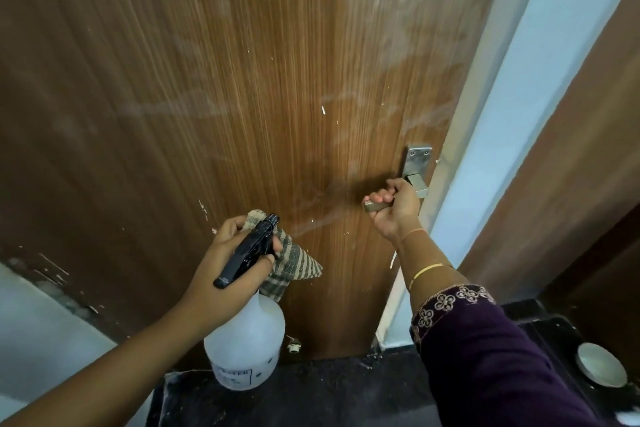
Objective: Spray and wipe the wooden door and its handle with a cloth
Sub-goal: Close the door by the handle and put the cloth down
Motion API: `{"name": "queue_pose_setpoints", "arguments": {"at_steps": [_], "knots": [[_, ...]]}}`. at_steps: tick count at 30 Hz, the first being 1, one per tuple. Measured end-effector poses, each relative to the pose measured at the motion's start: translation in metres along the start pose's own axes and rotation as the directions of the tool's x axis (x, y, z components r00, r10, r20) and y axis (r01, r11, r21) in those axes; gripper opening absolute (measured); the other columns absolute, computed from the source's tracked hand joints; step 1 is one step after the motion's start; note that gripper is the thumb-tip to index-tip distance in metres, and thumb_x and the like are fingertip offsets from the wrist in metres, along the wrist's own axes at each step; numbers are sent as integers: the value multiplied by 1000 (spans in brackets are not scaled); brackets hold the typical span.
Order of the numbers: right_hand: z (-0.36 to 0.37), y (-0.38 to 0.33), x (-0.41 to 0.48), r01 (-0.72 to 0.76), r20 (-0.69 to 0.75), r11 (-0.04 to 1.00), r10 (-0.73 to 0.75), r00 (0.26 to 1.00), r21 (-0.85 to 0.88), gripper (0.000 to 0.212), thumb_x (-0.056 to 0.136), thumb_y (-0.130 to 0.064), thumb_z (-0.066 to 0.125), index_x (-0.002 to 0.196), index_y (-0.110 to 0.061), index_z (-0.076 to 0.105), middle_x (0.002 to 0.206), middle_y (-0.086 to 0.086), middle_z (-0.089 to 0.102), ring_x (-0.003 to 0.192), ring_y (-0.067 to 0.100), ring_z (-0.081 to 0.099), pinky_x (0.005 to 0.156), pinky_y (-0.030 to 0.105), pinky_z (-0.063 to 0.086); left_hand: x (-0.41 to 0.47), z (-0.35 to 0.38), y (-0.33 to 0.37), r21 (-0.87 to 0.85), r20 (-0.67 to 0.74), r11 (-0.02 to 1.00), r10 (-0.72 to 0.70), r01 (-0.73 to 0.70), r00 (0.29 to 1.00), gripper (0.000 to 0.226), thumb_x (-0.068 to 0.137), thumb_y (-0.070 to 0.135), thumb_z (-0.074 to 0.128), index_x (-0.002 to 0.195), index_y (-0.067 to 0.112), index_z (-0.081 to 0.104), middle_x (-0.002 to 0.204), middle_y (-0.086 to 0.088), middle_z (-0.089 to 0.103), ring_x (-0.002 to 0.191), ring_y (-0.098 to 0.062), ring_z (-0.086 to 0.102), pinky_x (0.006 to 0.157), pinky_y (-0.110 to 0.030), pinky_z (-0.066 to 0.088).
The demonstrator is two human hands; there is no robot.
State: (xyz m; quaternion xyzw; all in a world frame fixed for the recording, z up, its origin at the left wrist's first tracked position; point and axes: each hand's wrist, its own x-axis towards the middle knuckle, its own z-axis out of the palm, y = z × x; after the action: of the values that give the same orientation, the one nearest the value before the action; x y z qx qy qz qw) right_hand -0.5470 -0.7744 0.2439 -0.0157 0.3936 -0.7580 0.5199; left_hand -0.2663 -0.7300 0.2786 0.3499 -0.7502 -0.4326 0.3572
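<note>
The wooden door fills most of the view, with pale smear marks and small white flecks on its brown grain. Its metal lever handle sits at the right edge on a steel plate. My right hand grips the lever's free end. My left hand holds a white spray bottle by its black trigger head, and a striped brown cloth is bunched in the same hand against the door.
A pale blue wall and the door frame run along the right side. A second brown panel stands further right. The floor is dark, with a round white disc at the lower right.
</note>
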Motion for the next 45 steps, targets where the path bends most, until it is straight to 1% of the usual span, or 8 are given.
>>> {"name": "queue_pose_setpoints", "arguments": {"at_steps": [2,6,12,20,25,33,42,45], "knots": [[-16,7,-5,74,-45,981,-83,996,-179,35,93,-10,44,60,-16,35,44,0,30,41,14,33,52,27,40,-1,10,5,-10,35,1000,-6,6,999,16,77,22,59,86,32,67,109,4,50,93,-7,60,75,-11,45],[-36,13,-11,192,-108,854,-275,955,-484,28,96,-14,46,68,-10,45,42,2,41,35,15,42,48,28,46,-5,24,4,16,38,1000,-19,18,999,18,76,21,58,87,32,67,110,4,50,95,-5,59,76,-9,43],[-56,14,-27,227,-66,741,-344,937,-632,15,98,-16,46,93,-4,53,56,8,51,36,11,48,42,21,47,-9,43,15,38,52,999,-18,16,998,25,69,43,56,86,30,68,106,19,48,106,-6,55,84,-13,42],[-66,6,-51,201,11,764,-246,969,-614,27,95,-8,48,69,-7,47,50,8,47,35,13,47,42,21,44,-16,83,33,4,18,1000,-2,2,1000,14,77,21,59,85,29,67,104,16,49,100,-6,57,78,-7,43],[-71,8,-47,195,40,774,-215,976,-602,30,96,-9,49,66,-8,49,47,5,48,36,12,48,48,22,46,-17,104,32,84,-8,996,3,-2,1000,22,71,42,56,87,32,67,104,20,48,100,-6,57,81,-14,44],[-66,5,-17,221,98,756,-205,974,-616,37,94,-7,50,57,-6,47,36,0,46,34,15,48,48,23,47,1,128,24,122,-41,991,-47,52,998,24,71,41,54,90,31,66,112,13,47,115,-15,50,90,-28,43],[-43,-5,34,96,31,764,-99,995,-638,24,93,-11,51,70,-3,53,36,0,49,35,14,49,55,26,48,15,140,16,173,-87,981,-73,87,994,17,77,24,56,91,18,65,117,5,43,109,19,42,80,1,36],[-32,-11,48,54,10,784,-61,998,-618,29,92,-8,51,64,-8,48,33,-2,45,39,19,48,56,31,45,18,135,15,169,-110,980,-91,109,990,25,73,37,56,89,20,66,113,8,44,109,13,44,81,0,36]]}}
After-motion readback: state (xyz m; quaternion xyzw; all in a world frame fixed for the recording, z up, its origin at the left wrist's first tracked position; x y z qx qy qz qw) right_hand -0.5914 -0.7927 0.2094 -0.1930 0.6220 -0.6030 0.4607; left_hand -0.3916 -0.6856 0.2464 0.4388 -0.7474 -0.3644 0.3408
